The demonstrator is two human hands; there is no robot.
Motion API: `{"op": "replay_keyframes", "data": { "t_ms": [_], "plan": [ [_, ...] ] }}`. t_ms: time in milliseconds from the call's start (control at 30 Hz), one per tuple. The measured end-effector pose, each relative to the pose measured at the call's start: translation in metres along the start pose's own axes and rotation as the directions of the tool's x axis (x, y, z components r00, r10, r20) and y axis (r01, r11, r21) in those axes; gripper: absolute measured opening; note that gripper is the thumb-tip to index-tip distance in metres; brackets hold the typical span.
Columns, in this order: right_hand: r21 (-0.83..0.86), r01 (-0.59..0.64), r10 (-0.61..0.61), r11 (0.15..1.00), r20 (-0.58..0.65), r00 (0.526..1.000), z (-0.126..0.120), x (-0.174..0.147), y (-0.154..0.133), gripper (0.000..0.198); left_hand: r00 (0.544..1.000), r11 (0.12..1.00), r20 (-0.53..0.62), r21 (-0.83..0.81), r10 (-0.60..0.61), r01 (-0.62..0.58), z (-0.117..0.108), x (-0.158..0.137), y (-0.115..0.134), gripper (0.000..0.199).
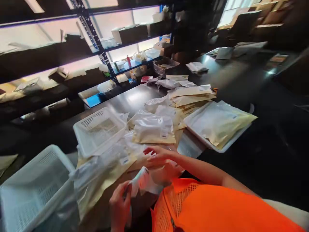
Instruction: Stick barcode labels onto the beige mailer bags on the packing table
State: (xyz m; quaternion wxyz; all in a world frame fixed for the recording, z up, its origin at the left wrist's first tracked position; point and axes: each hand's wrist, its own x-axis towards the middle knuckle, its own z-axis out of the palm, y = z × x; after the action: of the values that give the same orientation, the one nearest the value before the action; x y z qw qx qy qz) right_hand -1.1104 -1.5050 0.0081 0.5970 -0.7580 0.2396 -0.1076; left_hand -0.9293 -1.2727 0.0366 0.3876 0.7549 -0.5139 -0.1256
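Note:
At the lower middle, my left hand (119,203) is closed on the edge of a small white plastic packet (145,182), whose surface has a reddish tint and is partly blurred. My right hand (156,152) reaches in from the right just above that packet, fingers stretched and apart, with nothing seen in them. Below it, a blurred skin-toned shape overlaps the packet's far end; I cannot make it out. Just beyond my right hand lies a clear-fronted bag (154,129) with a barcode label. Larger bags with yellowish backs (103,174) spread out left of my hands.
A white perforated basket (78,137) stands at the left, and another basket (54,151) sits nearer. To the right, a white tray (220,150) carries flat bags. Stacked envelopes (190,100) lie behind on the dark table (272,154). Shelves (103,58) with boxes line the back.

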Motion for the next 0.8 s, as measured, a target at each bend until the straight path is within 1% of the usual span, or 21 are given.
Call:
{"op": "replay_keyframes", "data": {
  "t_ms": [33, 67, 100, 167, 200, 233, 300, 333, 367, 433, 467, 500, 533, 567, 600, 633, 667, 700, 733, 767, 800],
  "plan": [
    [0.092, 0.012, -0.029, 0.996, 0.181, 0.983, 0.014, 0.001, -0.009, 0.059, 0.999, 1.000, -0.036, -0.007, -0.025, 0.025, -0.003, -0.005, 0.001, 0.018],
    [0.186, -0.003, -0.059, 0.982, 0.328, 0.943, 0.026, 0.001, -0.016, 0.062, 0.996, 0.999, -0.075, -0.014, -0.044, 0.043, -0.007, -0.006, 0.003, 0.016],
    [0.263, -0.039, -0.083, 0.964, 0.438, 0.895, 0.037, 0.002, -0.023, 0.064, 0.992, 0.998, -0.113, -0.018, -0.059, 0.057, -0.012, -0.005, 0.005, 0.015],
    [0.350, -0.119, -0.121, 0.929, 0.592, 0.797, 0.056, 0.001, -0.034, 0.064, 0.968, 0.992, -0.224, 0.009, -0.118, 0.123, -0.023, 0.002, 0.011, 0.014],
    [0.367, -0.144, -0.130, 0.919, 0.628, 0.767, 0.063, 0.000, -0.037, 0.064, 0.951, 0.987, -0.276, 0.032, -0.141, 0.156, -0.029, 0.006, 0.014, 0.013],
    [0.374, -0.159, -0.129, 0.914, 0.638, 0.759, 0.070, -0.001, -0.041, 0.062, 0.936, 0.982, -0.316, 0.057, -0.155, 0.181, -0.033, 0.009, 0.016, 0.013],
    [0.411, -0.176, -0.123, 0.894, 0.604, 0.787, 0.081, -0.004, -0.046, 0.053, 0.925, 0.980, -0.353, 0.081, -0.143, 0.183, -0.042, 0.011, 0.019, 0.016],
    [0.450, -0.184, -0.118, 0.874, 0.565, 0.817, 0.085, -0.005, -0.048, 0.048, 0.931, 0.987, -0.344, 0.061, -0.121, 0.151, -0.044, 0.010, 0.020, 0.021],
    [0.494, -0.192, -0.109, 0.848, 0.518, 0.848, 0.090, -0.005, -0.051, 0.044, 0.943, 0.995, -0.320, 0.003, -0.090, 0.096, -0.046, 0.007, 0.021, 0.028],
    [0.570, -0.190, -0.088, 0.799, 0.424, 0.901, 0.097, -0.006, -0.058, 0.041, 0.973, 0.973, -0.231, -0.230, -0.023, -0.031, -0.046, -0.001, 0.024, 0.046],
    [0.594, -0.181, -0.080, 0.784, 0.385, 0.919, 0.099, -0.007, -0.061, 0.042, 0.983, 0.927, -0.184, -0.370, -0.008, -0.062, -0.044, -0.005, 0.027, 0.051],
    [0.605, -0.168, -0.074, 0.779, 0.354, 0.932, 0.101, -0.008, -0.065, 0.043, 0.989, 0.869, -0.144, -0.493, -0.025, -0.050, -0.039, -0.009, 0.029, 0.053],
    [0.604, -0.148, -0.075, 0.783, 0.328, 0.942, 0.101, -0.011, -0.069, 0.045, 0.990, 0.810, -0.114, -0.587, -0.081, -0.001, -0.033, -0.013, 0.032, 0.051],
    [0.586, -0.120, -0.084, 0.801, 0.308, 0.948, 0.100, -0.014, -0.072, 0.047, 0.979, 0.756, -0.098, -0.651, -0.177, 0.072, -0.025, -0.016, 0.034, 0.046],
    [0.536, -0.081, -0.097, 0.840, 0.296, 0.950, 0.096, -0.018, -0.076, 0.047, 0.953, 0.704, -0.087, -0.693, -0.292, 0.153, -0.017, -0.018, 0.036, 0.039],
    [0.436, -0.036, -0.104, 0.899, 0.292, 0.951, 0.090, -0.023, -0.080, 0.046, 0.913, 0.655, -0.086, -0.724, -0.399, 0.218, -0.009, -0.020, 0.038, 0.033],
    [0.282, 0.019, -0.098, 0.959, 0.268, 0.958, 0.082, -0.028, -0.084, 0.045, 0.872, 0.614, -0.090, -0.744, -0.481, 0.262, -0.002, -0.022, 0.039, 0.030],
    [0.089, 0.072, -0.089, 0.993, 0.215, 0.973, 0.072, -0.033, -0.089, 0.043, 0.841, 0.592, -0.096, -0.752, -0.532, 0.289, 0.003, -0.023, 0.039, 0.029],
    [-0.106, 0.114, -0.099, 0.988, 0.136, 0.986, 0.061, -0.036, -0.094, 0.041, 0.825, 0.592, -0.102, -0.746, -0.556, 0.307, 0.007, -0.024, 0.040, 0.030],
    [-0.260, 0.153, -0.141, 0.953, 0.063, 0.988, 0.050, -0.038, -0.099, 0.038, 0.821, 0.611, -0.109, -0.723, -0.560, 0.321, 0.008, -0.025, 0.041, 0.032],
    [-0.349, 0.203, -0.205, 0.915, 0.030, 0.978, 0.041, -0.039, -0.105, 0.036, 0.829, 0.648, -0.111, -0.684, -0.547, 0.336, 0.008, -0.027, 0.043, 0.033]
  ]
}}
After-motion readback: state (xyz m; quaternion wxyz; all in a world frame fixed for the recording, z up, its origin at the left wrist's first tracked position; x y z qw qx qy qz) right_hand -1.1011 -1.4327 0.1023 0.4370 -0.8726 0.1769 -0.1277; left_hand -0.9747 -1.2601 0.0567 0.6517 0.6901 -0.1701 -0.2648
